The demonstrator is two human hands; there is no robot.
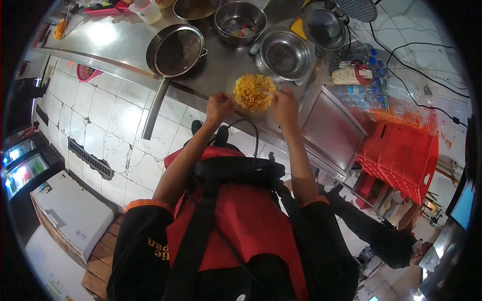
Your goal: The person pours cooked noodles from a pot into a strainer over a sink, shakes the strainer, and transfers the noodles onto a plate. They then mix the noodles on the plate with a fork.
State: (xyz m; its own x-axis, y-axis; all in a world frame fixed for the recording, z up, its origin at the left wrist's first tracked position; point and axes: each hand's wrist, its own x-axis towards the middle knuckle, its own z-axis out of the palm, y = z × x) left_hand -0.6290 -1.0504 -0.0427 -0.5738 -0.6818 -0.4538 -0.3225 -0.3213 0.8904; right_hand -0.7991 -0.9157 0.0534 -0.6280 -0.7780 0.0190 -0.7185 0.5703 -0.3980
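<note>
A heap of yellow noodles [254, 90] lies on the steel counter [211, 83] right in front of me, with a clear edge around it. At its left side is my left hand [220, 107], fingers curled closed close to that clear edge; I cannot tell what is in them. My right hand [285, 107] is closed at the other side of the noodles. From its fingers a thin pale utensil reaches over the heap. Just behind the noodles stands a wide steel bowl [285, 54].
A long-handled pan [175, 50] juts over the counter's front edge. Behind are a steel pot [241, 22] and another pan [197, 7]. To the right are a lidded jar [351, 74], plastic bottles [359, 93] and a red crate [399, 155]. Another person [374, 231] is at lower right.
</note>
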